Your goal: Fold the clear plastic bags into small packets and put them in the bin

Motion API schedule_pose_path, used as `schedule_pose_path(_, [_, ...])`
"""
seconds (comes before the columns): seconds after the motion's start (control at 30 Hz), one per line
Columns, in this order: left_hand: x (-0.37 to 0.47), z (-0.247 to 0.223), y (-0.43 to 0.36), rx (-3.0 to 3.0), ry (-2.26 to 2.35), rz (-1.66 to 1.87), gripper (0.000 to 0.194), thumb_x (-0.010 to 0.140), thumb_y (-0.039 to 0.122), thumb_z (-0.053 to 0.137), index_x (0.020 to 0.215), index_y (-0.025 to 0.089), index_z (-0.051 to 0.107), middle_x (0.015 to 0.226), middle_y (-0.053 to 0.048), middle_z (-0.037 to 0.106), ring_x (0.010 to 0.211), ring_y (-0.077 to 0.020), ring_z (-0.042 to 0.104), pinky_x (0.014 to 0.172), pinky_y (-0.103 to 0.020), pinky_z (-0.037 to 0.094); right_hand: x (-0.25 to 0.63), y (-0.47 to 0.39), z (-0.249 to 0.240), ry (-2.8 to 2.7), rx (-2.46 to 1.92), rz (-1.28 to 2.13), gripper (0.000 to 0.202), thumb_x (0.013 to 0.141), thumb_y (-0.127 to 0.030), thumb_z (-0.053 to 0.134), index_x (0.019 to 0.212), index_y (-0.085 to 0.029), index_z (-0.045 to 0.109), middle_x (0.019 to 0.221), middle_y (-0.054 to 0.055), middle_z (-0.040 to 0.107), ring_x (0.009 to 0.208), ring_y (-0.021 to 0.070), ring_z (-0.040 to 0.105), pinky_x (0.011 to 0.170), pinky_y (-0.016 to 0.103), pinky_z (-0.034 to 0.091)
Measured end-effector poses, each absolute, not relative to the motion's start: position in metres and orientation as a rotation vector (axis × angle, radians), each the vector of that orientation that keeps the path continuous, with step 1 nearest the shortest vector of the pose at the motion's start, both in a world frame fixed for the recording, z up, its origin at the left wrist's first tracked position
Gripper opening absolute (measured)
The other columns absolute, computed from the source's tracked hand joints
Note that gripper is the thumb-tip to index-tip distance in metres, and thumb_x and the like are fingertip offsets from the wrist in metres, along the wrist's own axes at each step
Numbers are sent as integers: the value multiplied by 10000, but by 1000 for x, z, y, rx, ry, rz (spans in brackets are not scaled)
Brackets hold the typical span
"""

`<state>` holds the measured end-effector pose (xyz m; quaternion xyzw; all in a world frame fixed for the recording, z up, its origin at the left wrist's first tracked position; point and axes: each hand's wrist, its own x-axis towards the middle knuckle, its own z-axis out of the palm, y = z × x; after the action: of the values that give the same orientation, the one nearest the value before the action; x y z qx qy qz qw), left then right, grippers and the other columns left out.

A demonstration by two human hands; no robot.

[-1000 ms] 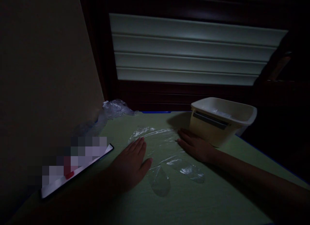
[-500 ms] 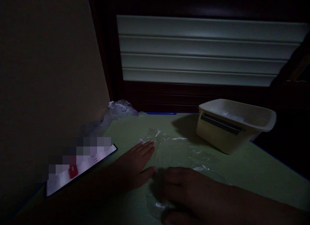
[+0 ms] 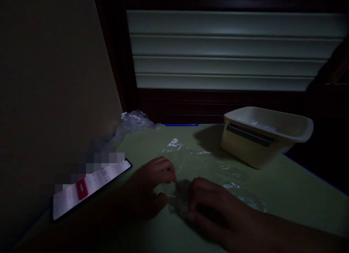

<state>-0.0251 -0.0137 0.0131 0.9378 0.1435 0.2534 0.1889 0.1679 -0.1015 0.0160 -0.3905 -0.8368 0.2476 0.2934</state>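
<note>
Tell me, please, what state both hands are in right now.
Left hand: open, fingers curved, thumb apart.
Right hand: curled at the clear plastic; whether it grips cannot be told.

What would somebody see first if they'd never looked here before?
Probably the phone, its lit screen glowing on the left of the dim green table. Next, perhaps, the pale slats across the back and the cream tub on the right. Low in the middle, the left hand and right hand curl near shiny clear plastic.

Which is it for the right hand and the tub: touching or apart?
Apart: the head view shows green tabletop between the right hand and the tub.
</note>
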Motion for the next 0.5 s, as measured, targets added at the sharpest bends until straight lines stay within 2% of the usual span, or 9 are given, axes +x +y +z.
schedule_pose_path(0.13, [-22,11,-18,2717,399,597,220,543,137,461,737,166,561,759,-49,537,737,-197,472,678,-316,417,170,-98,10,-2062,-1061,717,89,840,-172,493,755,-185,518,749,6,533,686,123,505,621,240,416])
schedule_pose_path(0.3, [-19,-1,-14,2649,399,690,66,702,130,520,693,156,581,700,-29,530,702,-168,475,641,-285,387,171,-93,5,-1931,-1104,825,148,869,-247,462,746,-183,512,695,-5,526,635,120,475,582,240,392])
schedule_pose_path(0.5, [-20,-6,-7,2490,444,667,108,722,169,583,615,169,567,683,-7,567,729,-157,512,686,-282,402,171,-92,5,-1768,-1199,1015,190,877,-335,450,777,-183,505,649,-26,471,579,111,430,522,228,362])
